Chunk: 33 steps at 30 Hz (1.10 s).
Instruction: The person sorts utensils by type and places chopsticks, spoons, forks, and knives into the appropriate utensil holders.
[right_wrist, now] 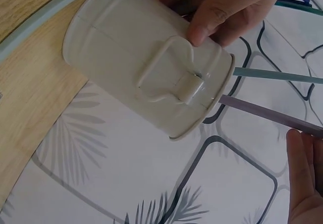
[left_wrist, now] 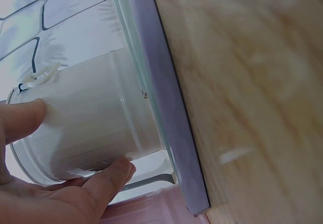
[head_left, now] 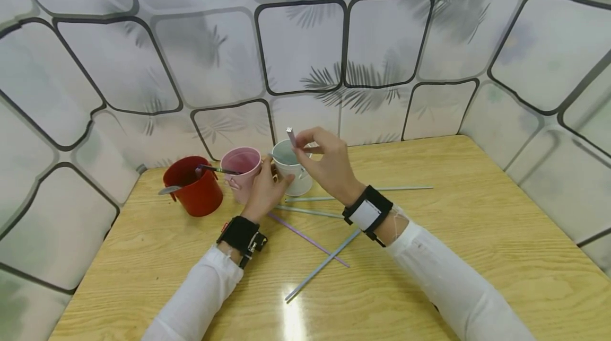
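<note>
Near the back of the table [head_left: 429,256], a purple stick [right_wrist: 272,114] met the rim of a white bucket [right_wrist: 121,57]; its lower end was hidden, so whether it stood inside could not be told. The right hand [head_left: 329,163] pinched it between thumb and fingers. The left hand [head_left: 266,188] gripped the bucket's side, partly concealed behind it.

Gripping a white bucket [left_wrist: 91,118] with the left hand [left_wrist: 65,193], toward the table's [left_wrist: 262,98] wall-side edge, before a patterned wall [left_wrist: 75,12]. Showing a lilac stick [left_wrist: 169,98] alongside a pale green stick [left_wrist: 130,27] near the bucket's base, plus part of a pink bucket [left_wrist: 156,208] behind the lilac end.
</note>
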Motion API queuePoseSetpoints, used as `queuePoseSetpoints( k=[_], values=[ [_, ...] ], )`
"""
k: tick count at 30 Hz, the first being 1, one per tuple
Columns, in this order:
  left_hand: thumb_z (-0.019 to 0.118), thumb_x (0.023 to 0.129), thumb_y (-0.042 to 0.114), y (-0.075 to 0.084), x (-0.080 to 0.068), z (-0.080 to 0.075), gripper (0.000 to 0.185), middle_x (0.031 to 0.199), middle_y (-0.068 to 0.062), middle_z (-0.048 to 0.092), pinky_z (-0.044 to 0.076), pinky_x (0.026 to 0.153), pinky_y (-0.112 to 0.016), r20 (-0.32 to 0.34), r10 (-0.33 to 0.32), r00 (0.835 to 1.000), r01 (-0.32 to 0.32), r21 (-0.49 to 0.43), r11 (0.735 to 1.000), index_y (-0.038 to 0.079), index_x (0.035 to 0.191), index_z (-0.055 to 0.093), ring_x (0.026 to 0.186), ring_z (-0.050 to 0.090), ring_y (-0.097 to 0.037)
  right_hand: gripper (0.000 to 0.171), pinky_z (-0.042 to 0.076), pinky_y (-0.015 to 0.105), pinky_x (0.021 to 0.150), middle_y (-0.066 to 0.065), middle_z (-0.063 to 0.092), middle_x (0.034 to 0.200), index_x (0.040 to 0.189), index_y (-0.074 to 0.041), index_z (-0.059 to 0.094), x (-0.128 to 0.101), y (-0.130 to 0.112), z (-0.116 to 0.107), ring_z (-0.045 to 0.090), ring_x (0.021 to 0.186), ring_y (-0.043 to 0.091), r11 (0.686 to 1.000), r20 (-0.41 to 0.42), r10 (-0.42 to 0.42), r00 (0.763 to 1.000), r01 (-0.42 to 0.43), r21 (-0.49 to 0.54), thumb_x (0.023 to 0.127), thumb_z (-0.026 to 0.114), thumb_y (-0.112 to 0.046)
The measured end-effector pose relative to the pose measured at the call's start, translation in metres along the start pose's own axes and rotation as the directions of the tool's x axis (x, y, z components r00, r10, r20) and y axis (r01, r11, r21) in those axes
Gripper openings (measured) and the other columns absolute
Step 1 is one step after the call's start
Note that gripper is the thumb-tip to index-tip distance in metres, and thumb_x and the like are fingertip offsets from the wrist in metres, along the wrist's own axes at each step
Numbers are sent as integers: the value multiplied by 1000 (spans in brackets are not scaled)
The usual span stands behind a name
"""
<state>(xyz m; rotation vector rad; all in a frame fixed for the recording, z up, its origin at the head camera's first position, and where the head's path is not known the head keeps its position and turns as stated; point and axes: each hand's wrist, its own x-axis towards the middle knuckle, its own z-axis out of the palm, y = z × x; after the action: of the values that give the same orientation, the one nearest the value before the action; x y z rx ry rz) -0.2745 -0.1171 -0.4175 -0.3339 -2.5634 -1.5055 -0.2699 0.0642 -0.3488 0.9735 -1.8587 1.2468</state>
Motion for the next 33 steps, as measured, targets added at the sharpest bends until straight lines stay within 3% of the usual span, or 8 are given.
queuePoseSetpoints(
  k=[14,28,33],
  values=[
    [71,98,16,1,-2,-1,72,145,-32,52,45,110,-54,5,11,1000,-11,-9,1000,-2,155,31,134,53,-42,14,60,25,80,10,71,98,103,0,68,-10,14,6,69,91,19,996,141,63,988,-54,-69,91,73,5],
    [71,98,18,1,-1,-1,67,140,-31,57,49,103,-51,-5,5,1000,-5,32,999,-1,152,35,127,58,-40,14,57,27,86,11,71,103,105,0,68,-17,22,11,70,94,21,992,217,47,975,-19,-128,92,74,3],
    [71,98,17,2,-1,-1,64,142,-31,55,48,106,-52,2,1,1000,-1,15,1000,-1,149,37,131,57,-40,12,57,29,86,10,72,102,105,-1,69,-17,21,13,70,94,21,988,243,41,969,-4,-154,93,73,1]
  ],
)
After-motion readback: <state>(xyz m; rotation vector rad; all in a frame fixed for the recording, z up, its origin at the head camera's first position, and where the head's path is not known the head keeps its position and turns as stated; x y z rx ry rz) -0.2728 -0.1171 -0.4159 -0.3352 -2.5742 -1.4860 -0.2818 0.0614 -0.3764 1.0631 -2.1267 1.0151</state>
